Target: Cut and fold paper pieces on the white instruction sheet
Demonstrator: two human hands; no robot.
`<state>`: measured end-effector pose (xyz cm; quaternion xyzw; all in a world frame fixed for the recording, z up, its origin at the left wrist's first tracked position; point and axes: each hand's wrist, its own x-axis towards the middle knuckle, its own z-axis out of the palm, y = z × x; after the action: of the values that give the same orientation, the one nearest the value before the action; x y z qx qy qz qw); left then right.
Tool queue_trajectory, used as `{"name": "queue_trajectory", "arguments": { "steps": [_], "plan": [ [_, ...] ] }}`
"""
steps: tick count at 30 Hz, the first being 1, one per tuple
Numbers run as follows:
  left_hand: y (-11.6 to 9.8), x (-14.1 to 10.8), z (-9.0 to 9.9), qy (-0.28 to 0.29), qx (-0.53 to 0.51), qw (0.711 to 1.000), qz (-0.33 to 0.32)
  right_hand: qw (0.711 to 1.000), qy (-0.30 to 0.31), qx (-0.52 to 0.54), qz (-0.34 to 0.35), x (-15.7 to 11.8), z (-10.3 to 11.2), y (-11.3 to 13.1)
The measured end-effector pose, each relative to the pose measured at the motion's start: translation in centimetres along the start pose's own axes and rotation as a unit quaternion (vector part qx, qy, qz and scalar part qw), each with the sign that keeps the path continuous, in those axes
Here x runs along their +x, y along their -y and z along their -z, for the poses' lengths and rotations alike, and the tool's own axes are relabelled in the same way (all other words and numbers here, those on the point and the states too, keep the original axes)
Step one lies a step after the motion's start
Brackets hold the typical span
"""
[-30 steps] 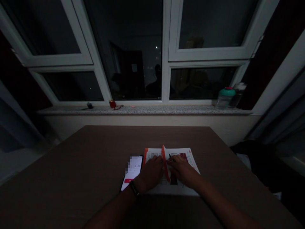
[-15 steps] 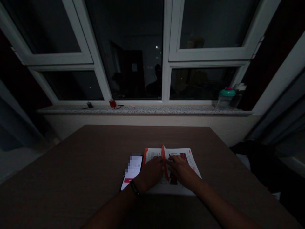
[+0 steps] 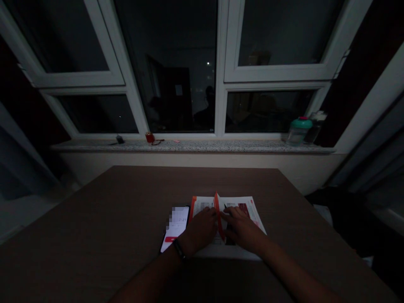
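Observation:
A printed sheet or booklet with orange edging lies on the table, and an orange-edged fold stands up along its middle. From the left, my left hand presses curled fingers against this fold; a dark band circles that wrist. My right hand meets the fold from the other side, its thumb and fingers bent and pressing at the paper. A short dark thing by the right fingertips is too dim to name. Left of the paper is a phone with a lit screen, close to my left forearm.
The brown table reaches toward a stone windowsill. On the sill are a small red object, a small dark object and a teal-lidded bottle beside another clear bottle. The room is dim.
The view has shifted very slightly. Both hands stay at the raised fold, with the right fingers moved only a little.

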<state>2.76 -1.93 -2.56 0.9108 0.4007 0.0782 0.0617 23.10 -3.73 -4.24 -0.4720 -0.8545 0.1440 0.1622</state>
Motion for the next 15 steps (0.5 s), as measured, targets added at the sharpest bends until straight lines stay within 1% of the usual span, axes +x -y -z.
{"name": "queue_trajectory", "arguments": {
  "steps": [4,8,11,15],
  "plan": [
    [-0.05,0.03,-0.05,-0.005,-0.004,1.0,-0.006,1.0,0.011,0.004,-0.002,-0.2,0.41,0.16],
    [-0.23,-0.03,-0.22,-0.02,-0.014,1.0,0.002,1.0,0.022,0.012,0.005,-0.37,0.87,0.48],
    [-0.29,-0.11,-0.29,-0.028,-0.018,0.999,0.009,1.0,0.021,0.014,0.005,-0.41,1.06,0.55],
    [-0.14,-0.14,-0.19,-0.025,-0.028,0.999,0.008,1.0,0.018,0.014,0.004,-0.29,0.94,0.38]
  ]
}}
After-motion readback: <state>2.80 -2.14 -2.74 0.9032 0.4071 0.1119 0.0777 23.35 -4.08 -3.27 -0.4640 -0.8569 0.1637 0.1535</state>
